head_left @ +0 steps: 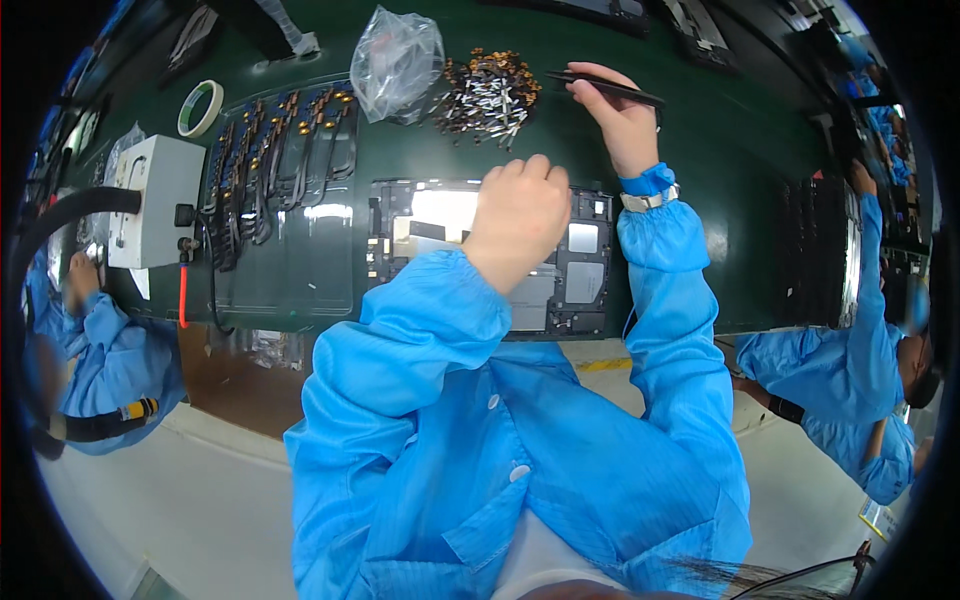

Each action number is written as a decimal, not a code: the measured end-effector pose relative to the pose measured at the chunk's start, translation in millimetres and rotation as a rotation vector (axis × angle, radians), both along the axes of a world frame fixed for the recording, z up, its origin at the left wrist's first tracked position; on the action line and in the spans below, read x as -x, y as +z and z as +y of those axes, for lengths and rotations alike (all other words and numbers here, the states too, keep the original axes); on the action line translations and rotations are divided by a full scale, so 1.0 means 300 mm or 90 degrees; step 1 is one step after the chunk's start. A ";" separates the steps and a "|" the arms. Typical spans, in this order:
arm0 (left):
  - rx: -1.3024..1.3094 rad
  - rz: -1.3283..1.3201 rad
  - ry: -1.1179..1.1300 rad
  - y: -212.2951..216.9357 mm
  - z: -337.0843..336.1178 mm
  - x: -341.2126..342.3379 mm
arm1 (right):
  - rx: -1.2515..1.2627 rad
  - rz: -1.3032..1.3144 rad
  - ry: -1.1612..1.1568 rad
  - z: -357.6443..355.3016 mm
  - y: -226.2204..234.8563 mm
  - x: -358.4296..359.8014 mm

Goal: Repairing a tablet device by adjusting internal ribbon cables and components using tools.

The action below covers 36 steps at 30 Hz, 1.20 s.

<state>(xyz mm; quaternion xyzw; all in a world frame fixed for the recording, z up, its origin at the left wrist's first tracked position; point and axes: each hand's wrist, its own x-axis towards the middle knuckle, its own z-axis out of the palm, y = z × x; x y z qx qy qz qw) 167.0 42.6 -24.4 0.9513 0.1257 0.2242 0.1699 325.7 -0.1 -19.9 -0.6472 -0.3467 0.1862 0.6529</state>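
Observation:
An opened tablet housing (585,283) with silver plates and dark inner parts lies on the green table right in front of me. My left hand (520,218) is over its upper middle, back of the hand up and fingers curled under. Whatever those fingers hold, if anything, is hidden. Farther off and to the right, my right hand (622,118) is closed around black tweezers (632,94), whose tips point left. Just left of those tips is a heap of small metal parts (490,100), silver and copper-coloured.
Left of the heap lies a crumpled clear bag (397,65). A clear tray (330,265) carries rows of dark flex cables, with a tape roll (200,108) and a pale box (160,205) beside it. Dark panels (822,250) are stacked at right. Co-workers in blue sit at both sides.

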 end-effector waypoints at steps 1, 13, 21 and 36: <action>0.011 -0.025 0.003 -0.001 0.006 0.008 | 0.005 0.022 -0.003 0.008 0.020 0.015; -0.252 0.063 0.029 0.106 0.530 0.181 | -0.091 -0.063 0.160 0.227 0.270 0.238; -0.216 0.102 -0.025 0.002 0.553 0.140 | -0.013 0.121 0.146 0.428 0.000 0.188; -0.192 0.047 -0.123 -0.029 0.630 0.148 | 0.176 -0.178 0.048 0.449 -0.033 0.166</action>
